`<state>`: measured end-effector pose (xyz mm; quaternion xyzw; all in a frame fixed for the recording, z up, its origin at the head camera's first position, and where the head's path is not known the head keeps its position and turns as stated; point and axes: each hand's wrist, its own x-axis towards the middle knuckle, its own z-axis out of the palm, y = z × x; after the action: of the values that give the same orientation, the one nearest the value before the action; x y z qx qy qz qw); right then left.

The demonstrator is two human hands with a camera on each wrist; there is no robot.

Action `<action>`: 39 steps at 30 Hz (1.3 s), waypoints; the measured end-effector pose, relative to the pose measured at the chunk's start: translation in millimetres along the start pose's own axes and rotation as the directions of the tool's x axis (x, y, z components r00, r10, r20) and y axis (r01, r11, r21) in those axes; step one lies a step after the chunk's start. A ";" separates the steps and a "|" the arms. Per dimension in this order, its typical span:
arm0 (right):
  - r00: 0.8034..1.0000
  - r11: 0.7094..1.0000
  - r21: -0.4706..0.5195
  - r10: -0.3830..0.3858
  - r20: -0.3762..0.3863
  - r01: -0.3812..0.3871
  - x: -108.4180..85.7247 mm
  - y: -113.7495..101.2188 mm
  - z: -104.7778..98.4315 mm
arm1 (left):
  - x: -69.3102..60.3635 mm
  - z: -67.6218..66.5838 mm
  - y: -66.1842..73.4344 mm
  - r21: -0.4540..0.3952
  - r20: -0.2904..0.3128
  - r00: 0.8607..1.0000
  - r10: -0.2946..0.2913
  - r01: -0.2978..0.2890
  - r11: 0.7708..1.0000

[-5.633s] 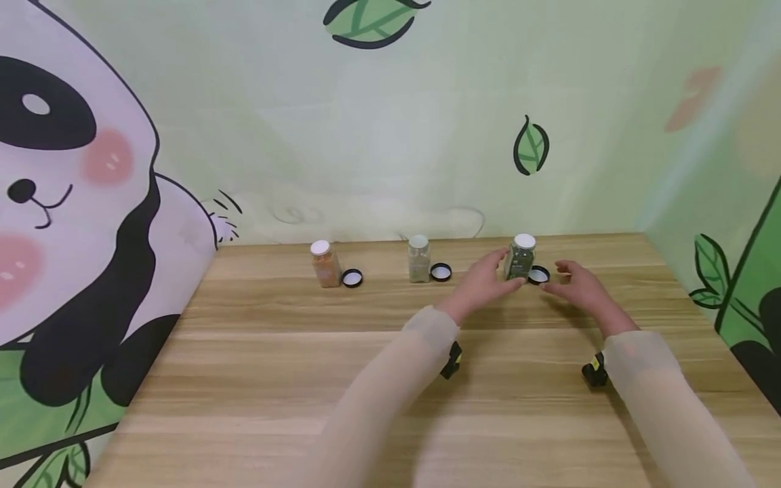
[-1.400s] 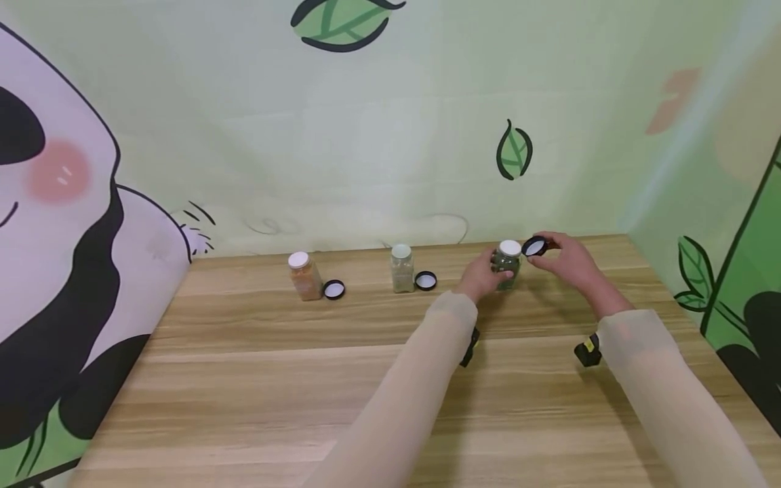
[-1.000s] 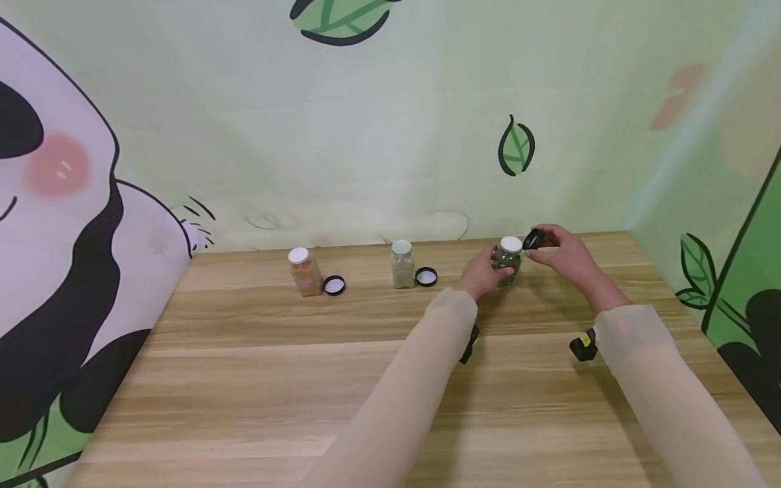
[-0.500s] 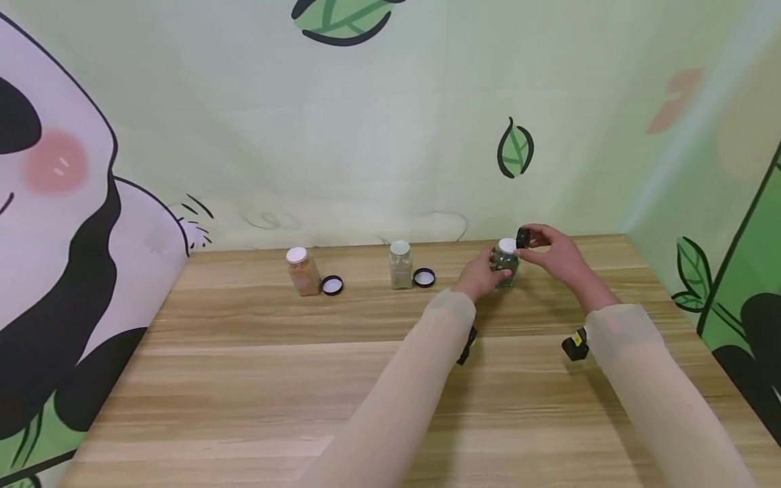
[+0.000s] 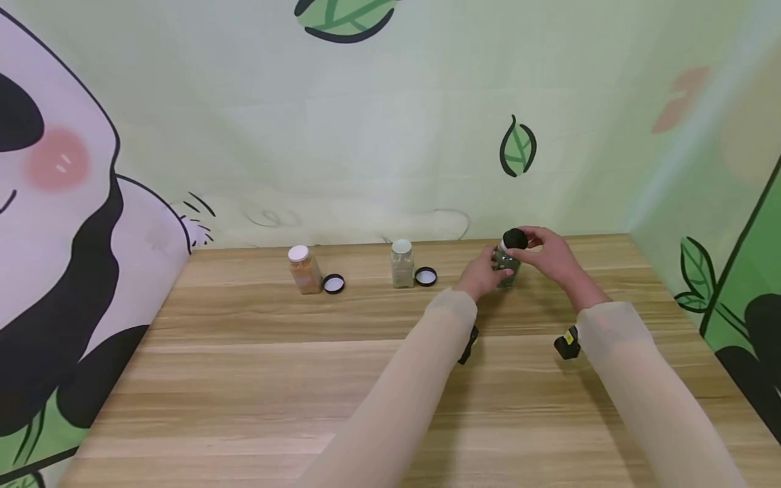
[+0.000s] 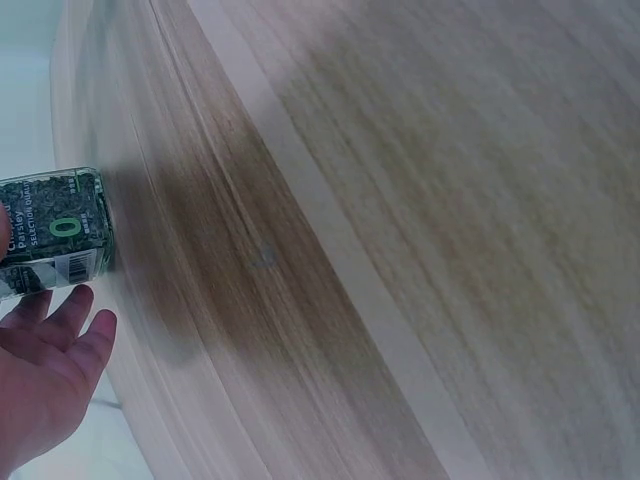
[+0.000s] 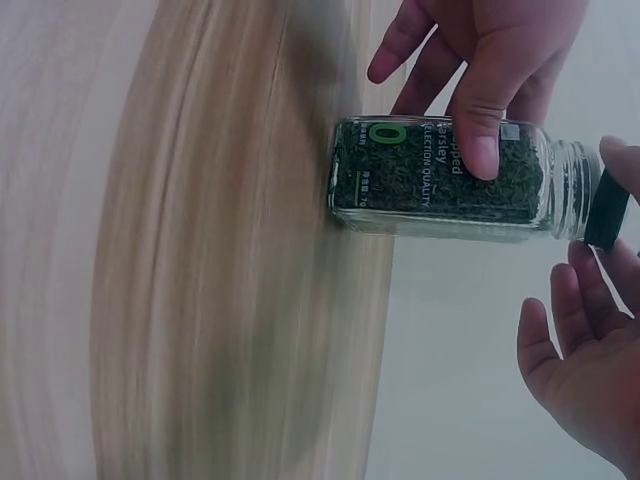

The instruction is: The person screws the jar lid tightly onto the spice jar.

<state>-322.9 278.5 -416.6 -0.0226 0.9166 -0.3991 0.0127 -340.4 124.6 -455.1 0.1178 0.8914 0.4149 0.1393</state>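
Observation:
A glass jar of chopped parsley stands upright at the right of the table. My left hand grips its body, the thumb lying across the label. Between thumb and fingers, my right hand pinches a black screw lid. That lid sits at the jar's mouth, slightly tilted in the right wrist view, with glass threads showing below it. In the left wrist view, the lower part of the jar appears beside the left hand's fingers; its top is out of frame.
Farther left stand an orange-filled jar with a white top and a pale green-grey jar. Black lids lie beside them, one lid by the orange jar, another lid by the pale one. A printed wall rises behind the table.
My right hand has lifted the black lid off the table, turned it over and carried it left onto the parsley jar's mouth. My left hand has taken hold of the jar.

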 end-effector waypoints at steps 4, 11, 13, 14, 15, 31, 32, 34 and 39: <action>1.000 1.000 -0.008 -0.016 -0.004 0.016 0.6 0.2 2.0 | 0.6 0.3 -0.1 0.008 0.000 1.000 -0.006 0.006 1.000; 1.000 1.000 -0.014 -0.019 -0.003 0.019 0.9 5.7 5.1 | 1.1 3.6 -2.6 -0.002 0.008 1.000 -0.008 0.008 1.000; 1.000 1.000 -0.017 -0.026 0.000 0.026 1.6 7.2 6.7 | 1.6 4.2 -3.9 0.000 0.002 1.000 -0.016 0.016 1.000; 1.000 0.999 -0.018 -0.030 0.002 0.030 2.0 7.6 7.6 | 1.9 4.4 -4.4 0.001 -0.002 1.000 -0.018 0.018 1.000; 0.999 0.999 -0.018 -0.034 0.004 0.034 2.2 7.7 8.4 | 2.1 4.4 -4.9 0.003 -0.003 1.000 -0.020 0.020 1.000; 0.999 0.999 -0.008 -0.037 0.001 0.037 3.8 9.0 12.9 | 1.6 2.3 -2.7 0.027 -0.007 1.000 -0.001 0.001 1.000; 0.999 0.999 -0.004 -0.034 0.000 0.034 3.9 9.2 13.0 | 1.8 2.2 -2.7 0.027 -0.007 1.000 0.001 0.000 1.000; 1.000 1.000 0.017 -0.024 -0.001 0.024 3.9 9.9 13.2 | 2.2 2.0 -2.3 0.022 -0.007 1.000 0.001 -0.001 1.000; 1.000 0.993 0.114 0.011 0.018 -0.013 1.7 14.5 14.2 | 2.5 1.5 -0.2 0.023 -0.005 1.000 -0.005 0.005 1.000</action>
<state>-324.5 277.9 -436.9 -0.0197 0.8921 -0.4507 0.0246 -342.2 126.4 -456.6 0.1159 0.8968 0.4045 0.1368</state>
